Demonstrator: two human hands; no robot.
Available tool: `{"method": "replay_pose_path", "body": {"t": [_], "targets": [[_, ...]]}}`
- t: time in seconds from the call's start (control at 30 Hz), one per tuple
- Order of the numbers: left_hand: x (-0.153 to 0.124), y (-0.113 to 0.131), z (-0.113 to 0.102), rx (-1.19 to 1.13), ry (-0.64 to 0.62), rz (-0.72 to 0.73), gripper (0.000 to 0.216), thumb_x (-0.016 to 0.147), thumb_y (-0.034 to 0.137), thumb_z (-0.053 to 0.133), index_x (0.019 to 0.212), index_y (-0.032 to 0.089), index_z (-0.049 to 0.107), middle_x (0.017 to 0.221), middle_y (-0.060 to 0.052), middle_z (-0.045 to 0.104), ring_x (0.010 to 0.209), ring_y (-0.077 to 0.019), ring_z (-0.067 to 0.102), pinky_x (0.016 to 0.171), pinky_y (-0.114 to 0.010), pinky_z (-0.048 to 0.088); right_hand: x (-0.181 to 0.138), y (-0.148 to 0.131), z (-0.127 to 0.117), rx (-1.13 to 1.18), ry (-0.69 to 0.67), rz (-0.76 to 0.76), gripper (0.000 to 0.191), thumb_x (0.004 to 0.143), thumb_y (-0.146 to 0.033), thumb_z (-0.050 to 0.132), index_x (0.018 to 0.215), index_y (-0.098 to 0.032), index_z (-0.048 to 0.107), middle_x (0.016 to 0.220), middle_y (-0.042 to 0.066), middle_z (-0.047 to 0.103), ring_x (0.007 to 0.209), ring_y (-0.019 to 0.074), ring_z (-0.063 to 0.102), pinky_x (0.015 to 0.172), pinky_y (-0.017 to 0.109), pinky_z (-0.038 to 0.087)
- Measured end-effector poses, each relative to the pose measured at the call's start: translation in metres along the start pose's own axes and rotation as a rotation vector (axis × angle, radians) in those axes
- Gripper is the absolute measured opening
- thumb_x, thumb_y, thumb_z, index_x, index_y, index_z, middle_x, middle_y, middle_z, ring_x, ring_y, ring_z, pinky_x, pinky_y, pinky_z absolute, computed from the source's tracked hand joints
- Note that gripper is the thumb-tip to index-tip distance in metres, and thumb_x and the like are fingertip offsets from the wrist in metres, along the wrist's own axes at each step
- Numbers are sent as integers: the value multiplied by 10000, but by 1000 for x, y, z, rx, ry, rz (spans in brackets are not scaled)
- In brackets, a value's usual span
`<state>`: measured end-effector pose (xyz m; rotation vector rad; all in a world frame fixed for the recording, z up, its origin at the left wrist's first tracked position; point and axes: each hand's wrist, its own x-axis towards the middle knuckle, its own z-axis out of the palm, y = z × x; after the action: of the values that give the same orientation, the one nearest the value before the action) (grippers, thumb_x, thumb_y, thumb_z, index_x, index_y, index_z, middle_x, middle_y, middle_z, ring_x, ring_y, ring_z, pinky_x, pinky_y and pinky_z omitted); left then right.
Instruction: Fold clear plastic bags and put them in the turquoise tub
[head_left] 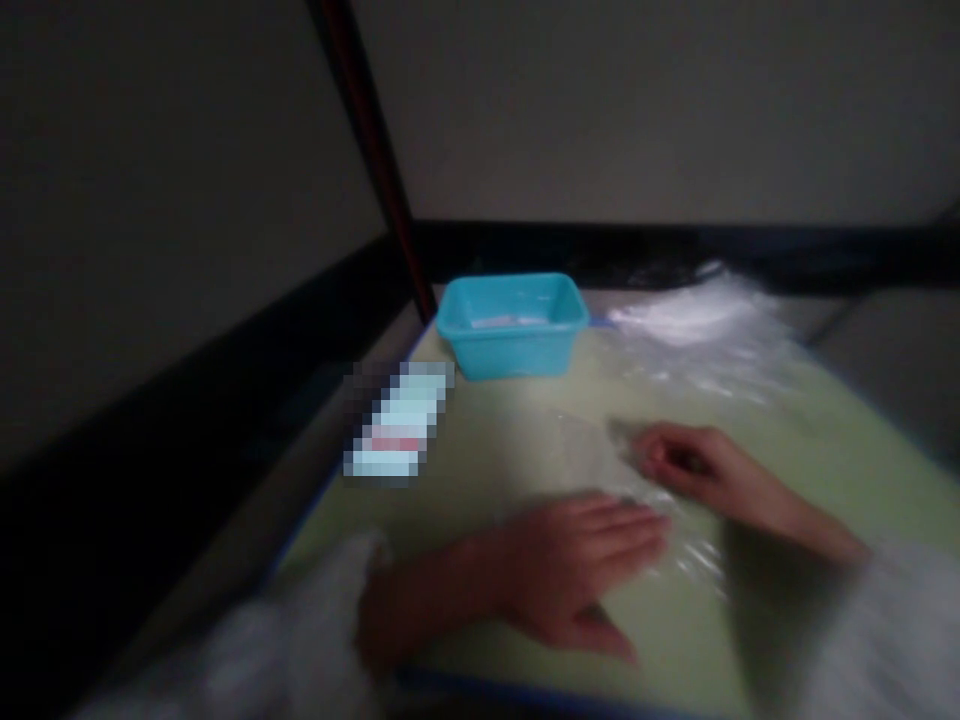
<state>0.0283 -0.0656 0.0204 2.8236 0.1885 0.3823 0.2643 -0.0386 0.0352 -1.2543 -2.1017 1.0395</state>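
My left hand [577,565] lies flat on the pale green table [487,470], fingers stretched out to the right, pressing on the near edge of a clear plastic bag [600,455]. My right hand [686,462] is curled, its fingers pinched on the right side of that same clear bag. The bag lies flat between the two hands and is hard to make out in the blur. Both arms wear white fuzzy sleeves.
A turquoise plastic tub [514,325] stands at the back of the table. To its right is a heap of clear plastic bags [697,320]. A pixelated card-like patch [396,420] lies at the left edge. A dark pole [375,150] rises behind the tub.
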Motion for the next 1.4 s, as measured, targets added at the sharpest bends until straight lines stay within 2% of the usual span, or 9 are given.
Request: {"method": "replay_pose_path", "body": {"t": [0.37,0.53,0.67,0.77,0.87,1.0,1.13,1.4], "targets": [[-2,-1,5,-53,42,-44,740,865,589,427,1367,49,367,1456,-188,342,1380,-262,274,1135,-401,240,1,-2,0,-114,5,-32,210,880,-369,490,830,-175,556,649,-5,533,562,128,461,517,244,352],[0,-2,6,-13,55,-23,737,865,584,435,1359,41,368,1453,-194,347,1379,-257,277,1126,-401,258,0,-3,-2,-175,17,-29,234,896,-371,456,854,-171,571,692,25,596,590,146,503,538,256,384],[0,-4,3,81,69,-14,682,900,555,383,1356,49,372,1469,-177,324,1382,-253,269,1116,-395,273,-2,-3,-9,-253,122,-24,232,885,-350,451,844,-170,591,734,57,661,611,167,547,542,267,401],[0,-4,-3,165,109,-29,611,934,510,319,1346,64,387,1461,-150,353,1334,-255,356,1099,-396,298,-2,-5,-14,-295,196,-18,227,868,-348,455,824,-177,597,686,51,661,570,169,555,515,264,398],[-1,-3,-8,227,152,-84,525,957,442,267,1286,72,442,1360,-136,496,1180,-240,521,1030,-385,385,-3,-7,-16,-351,220,7,239,868,-357,445,834,-183,605,660,43,653,545,175,569,500,267,403],[-2,-5,-11,302,175,-104,402,965,322,265,1170,82,514,1094,-111,665,982,-197,618,938,-351,462,-5,-5,-13,-454,235,-21,276,890,-348,426,931,-186,645,856,82,693,702,213,634,614,302,470],[-2,-8,-8,340,154,-57,333,953,275,316,1110,85,539,962,-103,684,905,-170,638,899,-328,492,-7,-2,-10,-517,223,-92,319,916,-329,396,1033,-191,659,1006,106,685,843,244,648,744,357,493],[0,-5,-9,364,113,-48,283,938,274,366,1082,126,560,911,-81,683,856,-153,644,854,-307,517,-4,3,-7,-558,130,-71,373,952,-361,341,1106,-181,629,1043,119,676,869,248,649,764,379,501]]}}
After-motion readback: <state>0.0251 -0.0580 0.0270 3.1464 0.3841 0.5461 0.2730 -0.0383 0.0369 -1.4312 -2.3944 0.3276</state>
